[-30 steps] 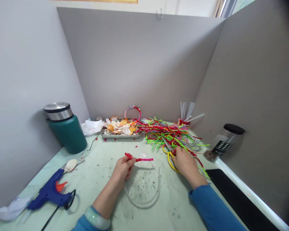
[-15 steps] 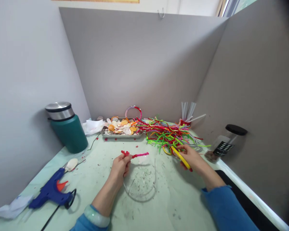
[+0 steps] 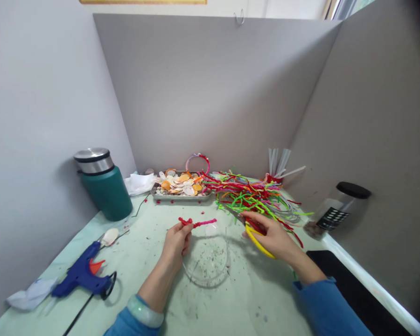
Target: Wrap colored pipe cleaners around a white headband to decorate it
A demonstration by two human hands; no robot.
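Note:
My left hand [image 3: 177, 243] is pinched on a red and magenta pipe cleaner [image 3: 206, 223], a small red tangle showing above the fingertips. Just below it is a clear plastic ring [image 3: 206, 284], whose upper edge is hard to see; I cannot tell if the pipe cleaner is wrapped around it. My right hand [image 3: 276, 235] grips scissors with yellow handles [image 3: 261, 243]. Their dark blades [image 3: 234, 213] point up and left, toward a loose pile of coloured pipe cleaners [image 3: 245, 191]. The blades' opening is hard to make out.
A metal tray [image 3: 182, 198] of shells stands at the back, a wrapped hoop [image 3: 208, 165] behind it. At left are a green flask [image 3: 107, 193] and a blue glue gun [image 3: 80, 273]. Glue sticks [image 3: 280, 161] and a black-lidded jar [image 3: 336, 210] are at right.
The scissors have turned in my right hand, and their blades now point toward the pile. My left hand keeps its pinch on the pipe cleaner. The whole view has shifted slightly.

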